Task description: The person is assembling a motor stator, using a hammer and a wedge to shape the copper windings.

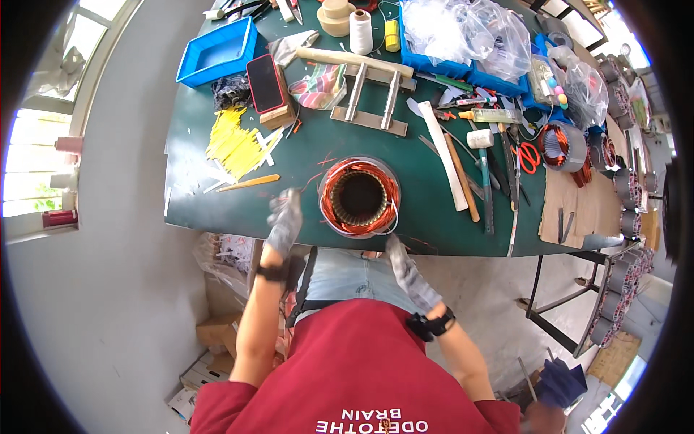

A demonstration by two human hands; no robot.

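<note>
A round motor stator point(335, 200) with orange copper windings stands on the green table near its front edge, its toothed bore facing up. White cord point(396, 210) loops around the windings, and a few loose copper wires stick out on the left. My left hand point(285, 218), in a grey-white work glove, is raised just left of the stator, apart from it; motion smears its fingers. My right hand point(407, 266), gloved alike, is at the stator's lower right by the table edge. Its fingers are drawn together, and what they hold is too small to make out.
Yellow strips point(235, 145) and a wooden stick point(249, 182) lie left. A phone point(267, 83) leans on a block beside a blue tray point(217, 52). Behind the stator stands a metal frame point(372, 98). Right are hand tools, red-handled scissors point(528, 157) and another stator point(571, 147).
</note>
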